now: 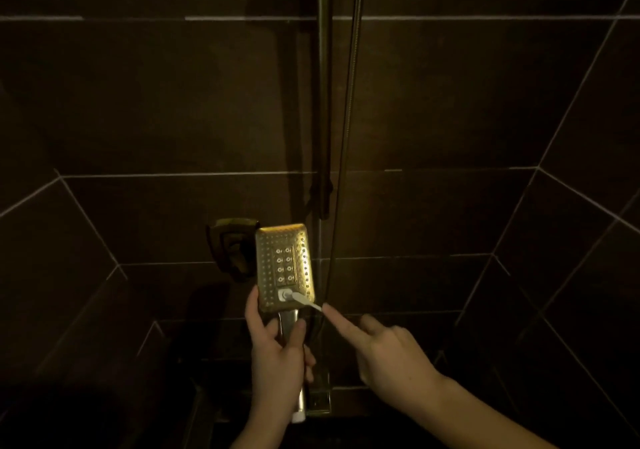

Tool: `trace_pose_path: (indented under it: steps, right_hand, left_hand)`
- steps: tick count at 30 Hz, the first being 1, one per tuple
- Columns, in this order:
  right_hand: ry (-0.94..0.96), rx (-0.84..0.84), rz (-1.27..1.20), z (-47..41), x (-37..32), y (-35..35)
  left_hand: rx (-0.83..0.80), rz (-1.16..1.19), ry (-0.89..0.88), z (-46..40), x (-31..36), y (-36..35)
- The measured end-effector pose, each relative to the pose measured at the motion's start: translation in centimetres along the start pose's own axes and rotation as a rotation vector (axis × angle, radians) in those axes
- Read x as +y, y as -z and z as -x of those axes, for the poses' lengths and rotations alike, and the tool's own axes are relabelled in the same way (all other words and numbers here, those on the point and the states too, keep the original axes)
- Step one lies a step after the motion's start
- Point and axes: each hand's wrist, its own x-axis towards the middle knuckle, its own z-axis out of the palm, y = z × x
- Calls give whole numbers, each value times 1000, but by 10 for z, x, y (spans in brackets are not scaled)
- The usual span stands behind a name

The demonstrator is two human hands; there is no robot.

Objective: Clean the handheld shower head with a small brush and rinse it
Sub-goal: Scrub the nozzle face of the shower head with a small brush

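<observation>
Left hand (277, 351) gripped handle of shower head (284, 266), fingers curled round it; perforated face was upright, turned toward camera, above that hand. Right hand (384, 348) held small brush (300, 299) — white stem ran from its extended index finger to brush tip, which touched lower part of face. Exact pinch was hard to make out in dim light. Hose (341, 157) hung just above right hand — wall mount (230, 247) sat behind head, above left hand.

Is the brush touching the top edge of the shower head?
No, the brush sits at the lower end of the shower head, near its handle.
</observation>
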Motion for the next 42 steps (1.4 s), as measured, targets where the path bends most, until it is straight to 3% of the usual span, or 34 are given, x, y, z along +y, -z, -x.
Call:
trace_pose_path:
  steps: [5, 8, 12, 15, 20, 24, 28, 32, 36, 39, 42]
  right_hand:
    - [-88, 188, -58, -3, 11, 4]
    - [-38, 141, -2, 0, 2, -7]
    - [-111, 207, -22, -3, 13, 3]
    - [-28, 109, 14, 2, 3, -3]
    - [-123, 213, -30, -4, 16, 1]
    - [-8, 160, -1, 2, 6, -9]
    - [-128, 311, -92, -8, 19, 1]
    - [-48, 215, -95, 0, 7, -7]
    - [-124, 270, -107, -3, 17, -5]
    - [-41, 209, -86, 3, 9, -10]
    - [-130, 313, -102, -2, 21, 0]
  left_hand:
    - [-50, -11, -52, -2, 6, -7]
    - [-57, -16, -60, -5, 6, -7]
    - [-65, -19, -77, -8, 6, -8]
    - [-58, 8, -76, -9, 4, -9]
    - [-70, 9, -80, -8, 5, -15]
    - [-86, -3, -83, -7, 8, -15]
    - [-99, -6, -70, -6, 10, -18]
    - [-93, 7, -72, -5, 10, -19]
    - [-86, 3, -86, -5, 10, -19]
    - [-80, 4, -75, -5, 11, -19]
    - [-87, 0, -73, -6, 14, -20]
